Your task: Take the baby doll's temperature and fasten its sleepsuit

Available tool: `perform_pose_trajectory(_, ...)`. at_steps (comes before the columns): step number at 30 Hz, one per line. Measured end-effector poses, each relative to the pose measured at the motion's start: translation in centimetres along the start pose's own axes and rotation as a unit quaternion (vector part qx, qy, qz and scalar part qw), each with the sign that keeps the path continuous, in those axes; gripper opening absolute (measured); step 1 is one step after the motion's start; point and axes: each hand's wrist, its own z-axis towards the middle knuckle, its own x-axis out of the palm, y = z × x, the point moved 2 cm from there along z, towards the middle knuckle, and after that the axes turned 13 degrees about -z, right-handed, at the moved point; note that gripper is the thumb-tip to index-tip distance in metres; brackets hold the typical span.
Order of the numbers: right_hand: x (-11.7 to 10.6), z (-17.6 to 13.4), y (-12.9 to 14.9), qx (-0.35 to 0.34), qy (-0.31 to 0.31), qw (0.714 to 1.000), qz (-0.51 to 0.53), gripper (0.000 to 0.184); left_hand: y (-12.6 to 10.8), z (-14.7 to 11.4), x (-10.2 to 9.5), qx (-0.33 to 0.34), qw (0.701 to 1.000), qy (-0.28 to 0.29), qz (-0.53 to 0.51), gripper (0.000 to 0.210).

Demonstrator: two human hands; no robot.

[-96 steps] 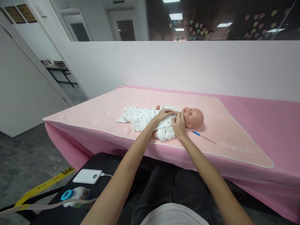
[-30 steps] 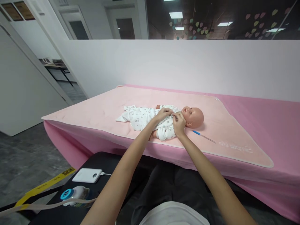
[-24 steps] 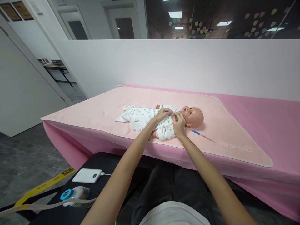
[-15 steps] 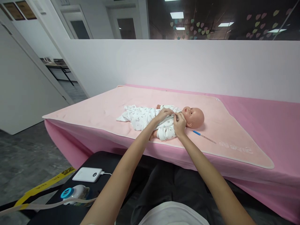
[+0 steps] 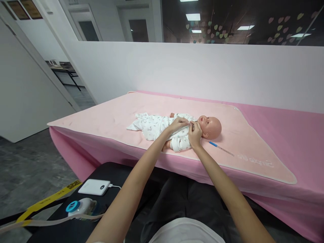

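Note:
A baby doll (image 5: pixel 212 127) lies on its back on a peach mat (image 5: pixel 101 116), its head to the right. It wears a white printed outfit (image 5: pixel 154 126). Over the doll's chest, my left hand (image 5: pixel 179 124) is closed with its fingertips at the front of the outfit near the neck. Right beside it, by the doll's chin, my right hand (image 5: pixel 194 133) pinches the same cloth. The fingertips of both hands nearly meet, and the exact bit of cloth between them is too small to make out. A thermometer (image 5: pixel 221 148) with a blue end lies near the doll's head.
Under the mat, a pink cloth (image 5: pixel 298 145) covers the table and hangs over its front edge. At the lower left, a black seat (image 5: pixel 111 172) holds a white power bank (image 5: pixel 94 187) with a cable and a blue-capped bottle (image 5: pixel 79 206). A white wall (image 5: pixel 202 74) stands behind.
Both hands stay at the neck of the outfit with only slight finger movement. The whole view has shifted a little; the doll and thermometer lie as before.

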Motion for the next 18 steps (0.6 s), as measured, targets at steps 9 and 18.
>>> perform_pose_trajectory(9,0.08,0.06,-0.16,0.022,-0.001,1.000,0.006,0.017,0.21,0.07,-0.14,-0.002,0.999,-0.011,-0.049,0.016)
perform_pose_trajectory(18,-0.11,0.14,0.23,-0.001,-0.001,1.000,0.001,0.021,-0.65,-0.18,0.25,-0.024,0.998,-0.016,-0.052,0.018)
